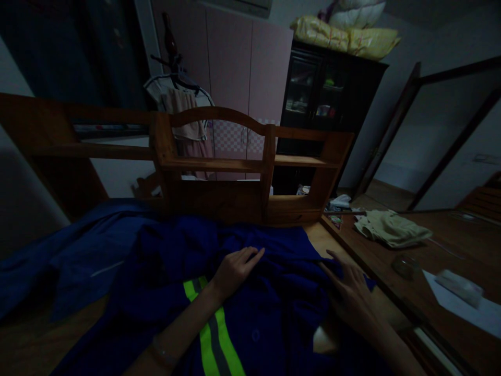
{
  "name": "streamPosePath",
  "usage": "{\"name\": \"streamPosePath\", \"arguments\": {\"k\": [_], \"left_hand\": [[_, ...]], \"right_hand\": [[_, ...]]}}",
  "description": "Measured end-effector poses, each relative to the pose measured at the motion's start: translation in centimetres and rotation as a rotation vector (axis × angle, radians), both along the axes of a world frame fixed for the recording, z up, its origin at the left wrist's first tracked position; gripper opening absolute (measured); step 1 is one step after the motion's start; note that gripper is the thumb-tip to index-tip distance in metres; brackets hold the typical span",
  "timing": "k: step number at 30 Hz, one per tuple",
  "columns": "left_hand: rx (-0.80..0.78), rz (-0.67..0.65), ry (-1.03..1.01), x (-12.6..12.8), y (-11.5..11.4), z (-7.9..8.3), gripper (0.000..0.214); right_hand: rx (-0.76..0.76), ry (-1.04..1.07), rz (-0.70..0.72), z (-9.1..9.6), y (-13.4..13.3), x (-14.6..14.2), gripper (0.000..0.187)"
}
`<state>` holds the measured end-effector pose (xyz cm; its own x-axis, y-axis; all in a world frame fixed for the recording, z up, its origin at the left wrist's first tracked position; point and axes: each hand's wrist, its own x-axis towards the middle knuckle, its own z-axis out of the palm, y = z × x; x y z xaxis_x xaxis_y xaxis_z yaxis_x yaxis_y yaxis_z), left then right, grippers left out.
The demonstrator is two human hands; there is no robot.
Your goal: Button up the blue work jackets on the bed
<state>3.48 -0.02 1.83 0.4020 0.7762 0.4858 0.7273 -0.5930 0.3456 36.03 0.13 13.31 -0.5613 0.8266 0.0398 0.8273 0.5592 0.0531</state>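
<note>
A dark blue work jacket (pixel 274 313) with a yellow-green and grey reflective stripe lies rumpled on a wooden surface in front of me. My left hand (pixel 231 270) rests on its middle, palm down, fingers loosely bent and touching the cloth; I see no cloth gripped in them. Farther right, my right hand (pixel 350 287) has a fold at the jacket's right edge between thumb and fingers, and a bit of blue cloth shows beyond that hand. The fold runs taut toward the left. A lighter blue cloth (pixel 90 250) lies against the jacket's left side.
Behind the jacket rises a wooden shelf rack (pixel 219 166). To the right, a brown table (pixel 442 261) bears a pale green cloth (pixel 391 228), a glass (pixel 405 265) and a white packet (pixel 460 287) on paper. Pink wardrobes (pixel 230 62) stand farther back. The light is dim.
</note>
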Motion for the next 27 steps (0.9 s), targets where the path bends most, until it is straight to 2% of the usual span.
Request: {"name": "streamPosePath", "arguments": {"k": [2, 5, 6, 8, 10, 14, 16, 19, 22, 24, 27], "left_hand": [[0.049, -0.008, 0.0, -0.1, -0.2, 0.3, 0.047], [0.119, -0.031, 0.012, -0.2, -0.5, 1.1, 0.048], [0.138, -0.042, 0.017, -0.2, -0.6, 1.3, 0.049], [0.156, -0.054, 0.027, -0.2, -0.8, 1.6, 0.05], [0.142, -0.042, 0.033, -0.2, -0.9, 1.8, 0.051], [0.067, 0.022, -0.005, -0.3, -0.9, 1.6, 0.052], [0.019, 0.057, -0.056, -0.2, -0.9, 1.4, 0.05], [-0.062, 0.131, -0.144, -0.1, -0.5, 0.9, 0.045], [-0.137, 0.246, -0.222, 0.0, 0.0, 0.4, 0.036], [-0.182, 0.314, -0.263, 0.0, 0.4, 0.0, 0.031], [-0.21, 0.355, -0.279, -0.3, 0.7, -0.3, 0.027]], "right_hand": [[-0.087, 0.023, 0.019, 0.8, 0.4, -0.8, 0.051], [-0.293, 0.054, 0.026, 1.5, 0.9, -1.6, 0.029], [-0.334, 0.068, 0.011, 1.6, 1.1, -1.9, 0.026], [-0.358, 0.098, -0.031, 1.7, 1.6, -2.7, 0.032], [-0.286, 0.13, -0.08, 1.6, 2.5, -3.6, 0.035], [0.051, 0.138, -0.106, 1.0, 5.3, -4.9, 0.021], [0.141, 0.12, -0.093, 0.3, 7.1, -5.2, 0.023], [0.12, 0.118, -0.083, -0.9, 9.7, -5.9, 0.023], [0.096, 0.211, -0.101, -1.8, 11.4, -7.9, 0.016], [0.096, 0.327, -0.087, -2.3, 11.7, -10.0, 0.016], [0.047, 0.466, 0.006, -3.6, 10.8, -13.1, 0.016]]}}
